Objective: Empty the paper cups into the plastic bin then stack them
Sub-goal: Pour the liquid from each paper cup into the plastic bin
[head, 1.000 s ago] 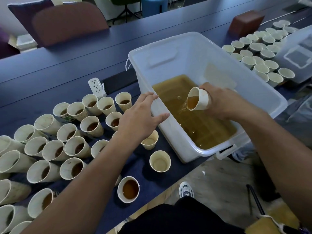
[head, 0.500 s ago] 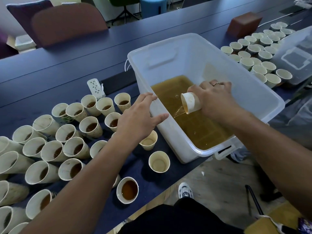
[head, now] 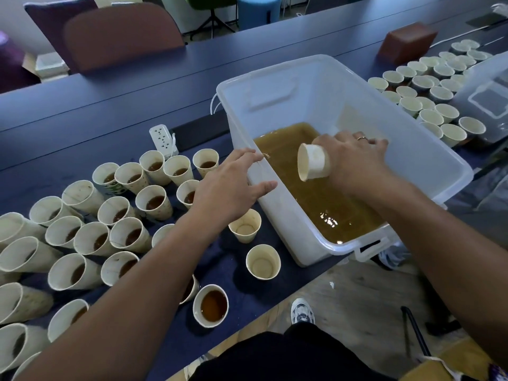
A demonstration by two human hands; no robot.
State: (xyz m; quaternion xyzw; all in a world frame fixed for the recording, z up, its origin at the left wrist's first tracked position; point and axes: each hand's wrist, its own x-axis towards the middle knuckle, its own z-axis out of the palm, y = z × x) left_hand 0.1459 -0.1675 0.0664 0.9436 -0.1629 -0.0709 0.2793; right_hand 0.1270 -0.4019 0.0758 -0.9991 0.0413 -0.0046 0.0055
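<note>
This looks like an office meeting room: a long dark-blue conference table (head: 115,86) runs across the space, with a brown padded chair (head: 121,34) and a purple one (head: 55,15) pulled up on its far side. A white power strip (head: 162,138) lies on the tabletop beside a cable hatch, and the base of a swivel chair (head: 213,20) stands on the floor behind

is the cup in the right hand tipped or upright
Tipped: the right hand holds the paper cup on its side above the tea in the bin.
</note>
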